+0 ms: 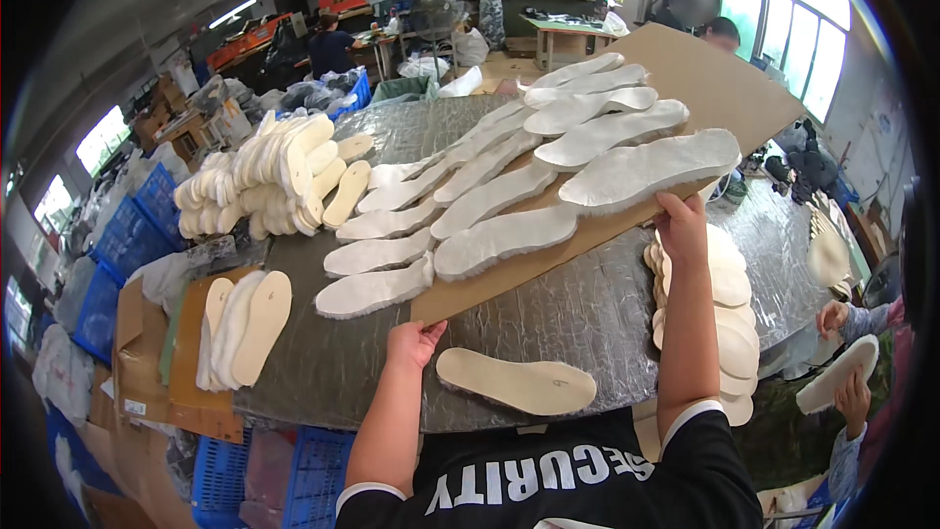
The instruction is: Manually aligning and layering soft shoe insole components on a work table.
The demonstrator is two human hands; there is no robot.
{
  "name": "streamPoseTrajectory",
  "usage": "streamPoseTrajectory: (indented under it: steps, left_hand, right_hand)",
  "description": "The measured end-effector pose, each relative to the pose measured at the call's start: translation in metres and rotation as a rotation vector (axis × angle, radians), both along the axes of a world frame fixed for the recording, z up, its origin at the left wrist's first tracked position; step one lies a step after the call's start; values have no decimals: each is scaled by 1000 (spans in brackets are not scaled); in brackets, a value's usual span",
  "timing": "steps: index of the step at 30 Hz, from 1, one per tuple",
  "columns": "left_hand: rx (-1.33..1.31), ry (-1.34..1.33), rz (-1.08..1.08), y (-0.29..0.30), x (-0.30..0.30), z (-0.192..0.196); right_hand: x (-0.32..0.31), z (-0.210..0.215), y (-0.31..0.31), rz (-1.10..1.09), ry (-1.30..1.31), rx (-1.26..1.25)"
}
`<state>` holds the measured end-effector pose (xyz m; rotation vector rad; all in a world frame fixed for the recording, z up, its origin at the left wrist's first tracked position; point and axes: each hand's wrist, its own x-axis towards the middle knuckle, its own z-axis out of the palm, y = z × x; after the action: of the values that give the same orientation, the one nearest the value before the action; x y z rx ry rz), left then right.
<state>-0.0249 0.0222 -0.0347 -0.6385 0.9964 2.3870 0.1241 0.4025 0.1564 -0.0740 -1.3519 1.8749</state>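
Observation:
A brown cardboard sheet (720, 78) lies tilted over the table, its near edge gripped at both ends. My left hand (417, 341) pinches its near left corner, and my right hand (681, 220) holds the near edge farther right. Several fluffy white insoles (504, 240) lie in overlapping rows across the sheet, some reaching past its left side onto the table. The largest-looking white insole (651, 169) rests just above my right hand. Between my forearms, a single beige insole (514, 379) with a handwritten mark lies on the table.
A big heap of insoles (284, 171) sits at the table's far left, with a small group (250, 328) nearer. Stacked beige insoles (729, 313) stand beside my right forearm. At the right, another person's hand (854, 400) holds an insole (837, 374). Blue crates (162, 201) line the left.

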Motion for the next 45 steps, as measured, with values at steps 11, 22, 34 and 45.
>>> streamPoseTrajectory:
  steps: [11, 22, 34, 45]
  left_hand:
    - [57, -29, -147, 35, 27, 3]
    - [81, -54, -444, 55, 64, 18]
    - [183, -49, -789, 82, 108, 17]
    - [164, -107, -967, 143, 177, 29]
  right_hand:
    - [48, 35, 19, -76, -12, 86]
    - [105, 81, 19, -115, 11, 229]
    - [165, 127, 17, -289, 45, 307]
    - [215, 133, 43, -551, 55, 428]
